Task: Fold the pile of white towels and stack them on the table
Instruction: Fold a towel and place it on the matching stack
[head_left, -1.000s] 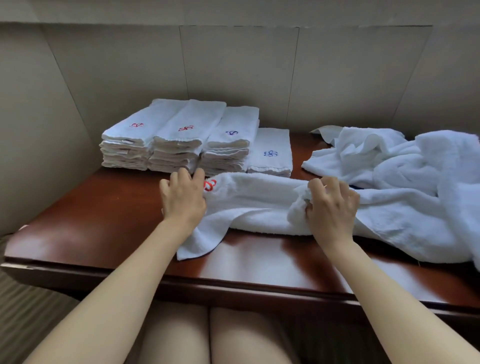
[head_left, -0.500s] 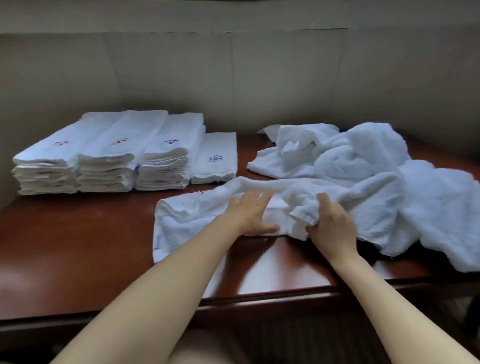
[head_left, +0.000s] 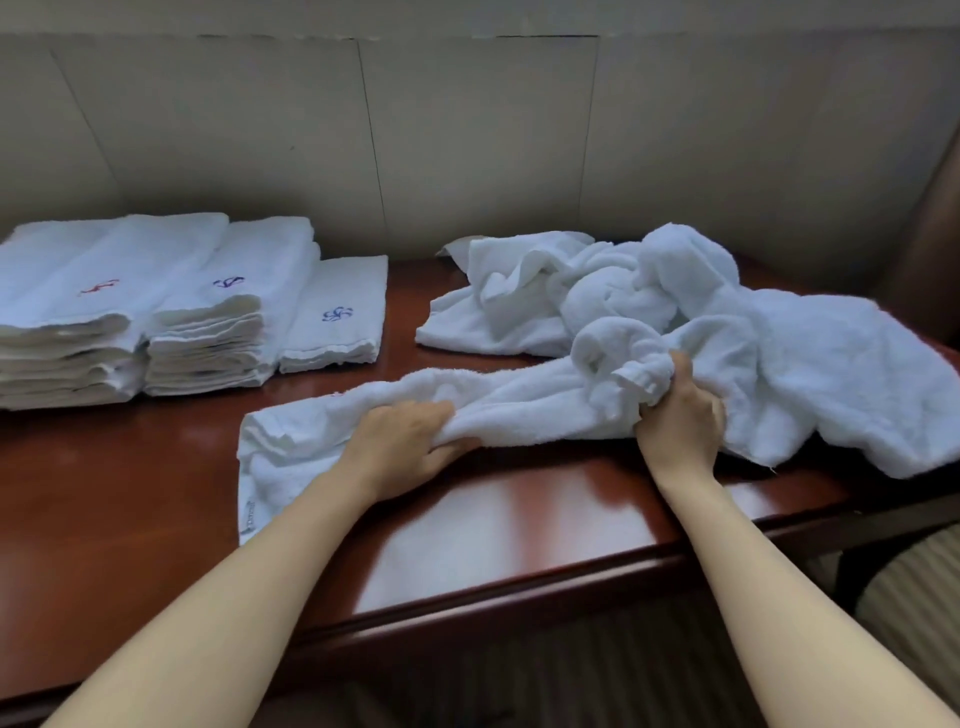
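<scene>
A white towel lies stretched across the middle of the dark red wooden table. My left hand grips its near edge around the middle, thumb under the cloth. My right hand clutches a bunched hemmed corner of the towel at its right end. Behind and to the right sprawls the loose pile of white towels. At the back left stand stacks of folded towels with red and blue embroidery, and a single low folded towel lies beside them.
A panelled beige wall runs right behind the table. The table's front edge crosses below my forearms. A striped seat or carpet shows at the lower right, and something dark stands at the far right edge.
My left hand slid right along the towel from its embroidered left end to its middle and now grips the near edge. The view swung right. My right hand keeps its bunched corner.
</scene>
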